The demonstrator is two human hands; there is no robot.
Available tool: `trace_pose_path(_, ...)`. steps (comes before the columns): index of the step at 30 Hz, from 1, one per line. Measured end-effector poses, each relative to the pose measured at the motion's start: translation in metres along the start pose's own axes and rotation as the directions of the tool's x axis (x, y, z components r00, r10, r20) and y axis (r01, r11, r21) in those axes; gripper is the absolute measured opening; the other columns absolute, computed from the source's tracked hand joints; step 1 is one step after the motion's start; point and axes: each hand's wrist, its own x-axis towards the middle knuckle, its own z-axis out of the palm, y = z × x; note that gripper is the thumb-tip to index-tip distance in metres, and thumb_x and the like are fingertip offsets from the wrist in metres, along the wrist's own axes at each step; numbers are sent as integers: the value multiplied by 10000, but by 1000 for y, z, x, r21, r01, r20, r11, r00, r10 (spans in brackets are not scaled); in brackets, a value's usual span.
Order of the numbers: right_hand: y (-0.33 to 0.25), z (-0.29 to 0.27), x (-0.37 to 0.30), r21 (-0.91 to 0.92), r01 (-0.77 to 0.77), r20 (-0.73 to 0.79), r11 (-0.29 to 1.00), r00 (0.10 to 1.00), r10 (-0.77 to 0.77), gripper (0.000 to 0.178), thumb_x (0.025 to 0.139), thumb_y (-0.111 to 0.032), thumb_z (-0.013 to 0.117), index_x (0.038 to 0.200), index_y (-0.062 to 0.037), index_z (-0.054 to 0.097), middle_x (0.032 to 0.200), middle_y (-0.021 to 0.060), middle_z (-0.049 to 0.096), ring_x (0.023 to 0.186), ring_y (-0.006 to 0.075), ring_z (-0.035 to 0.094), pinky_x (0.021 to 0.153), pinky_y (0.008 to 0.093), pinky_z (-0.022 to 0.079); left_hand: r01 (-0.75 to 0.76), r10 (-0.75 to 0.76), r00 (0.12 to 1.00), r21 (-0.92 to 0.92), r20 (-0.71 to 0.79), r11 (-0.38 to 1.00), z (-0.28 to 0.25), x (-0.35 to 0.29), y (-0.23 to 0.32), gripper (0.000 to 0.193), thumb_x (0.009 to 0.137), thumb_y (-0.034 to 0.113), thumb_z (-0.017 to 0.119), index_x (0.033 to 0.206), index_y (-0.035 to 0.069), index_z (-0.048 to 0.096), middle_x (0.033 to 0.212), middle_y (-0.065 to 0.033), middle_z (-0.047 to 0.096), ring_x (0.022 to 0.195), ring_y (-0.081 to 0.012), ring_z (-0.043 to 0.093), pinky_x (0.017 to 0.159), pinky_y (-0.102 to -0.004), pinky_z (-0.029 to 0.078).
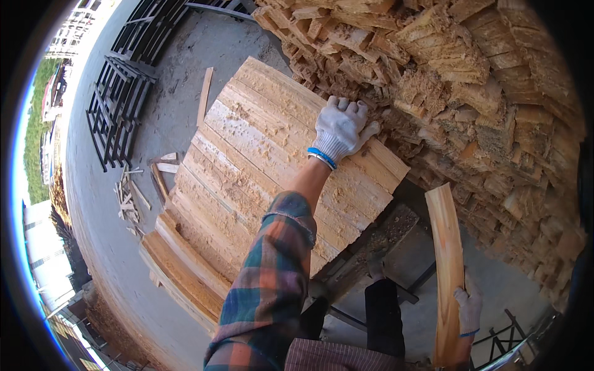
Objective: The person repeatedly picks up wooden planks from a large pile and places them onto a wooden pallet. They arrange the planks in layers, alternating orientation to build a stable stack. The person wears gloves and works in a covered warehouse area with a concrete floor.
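Note:
My left hand [340, 127], in a white knit glove with a blue cuff, rests at the far right edge of a layer of rough-sawn boards [247, 161]. Its fingers curl over the outermost board [383, 164], and the thumb points right. Sawdust and chips lie scattered over these boards. Down at my right side, my right hand [468, 306], also gloved, is closed around the edge of a long, slightly curved wooden plank [447, 260]. That plank stands apart from the layer, and the fingers behind it are partly hidden.
A tall stack of rough-cut wood [458, 80] rises along the far right. Curved slabs [185, 266] lie by the layer's near left side. Wood scraps [130, 198] and a loose strip [205, 96] are on the concrete floor. Dark metal racks [127, 93] stand at the upper left.

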Motion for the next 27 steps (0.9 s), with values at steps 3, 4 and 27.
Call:
trace_pose_path(3,-25,-19,-7,-258,244,38,935,969,-242,611,807,25,478,1418,44,490,1198,151,641,870,128,596,737,228,514,108,-90,968,65,-234,992,6,-23,-13,456,920,442,545,1080,31,661,1062,-133,669,1113,-309,537,1070,-464,322)
trace_pose_path(4,-51,-18,-7,-265,267,44,926,963,-265,618,804,26,477,1421,54,479,1230,167,638,901,136,602,749,230,513,120,-102,952,44,-290,992,5,-37,-12,457,923,429,540,1124,33,647,1097,-135,665,1146,-307,528,1080,-477,310)
trace_pose_path(27,-434,472,175,-304,882,916,-361,167,-365,827,765,-228,799,1495,-294,415,1404,112,486,1329,321,444,1116,422,386,290,-333,929,-245,-158,925,5,-136,-14,546,911,429,518,1378,148,520,1458,-108,466,1423,-343,336,1165,-625,173)
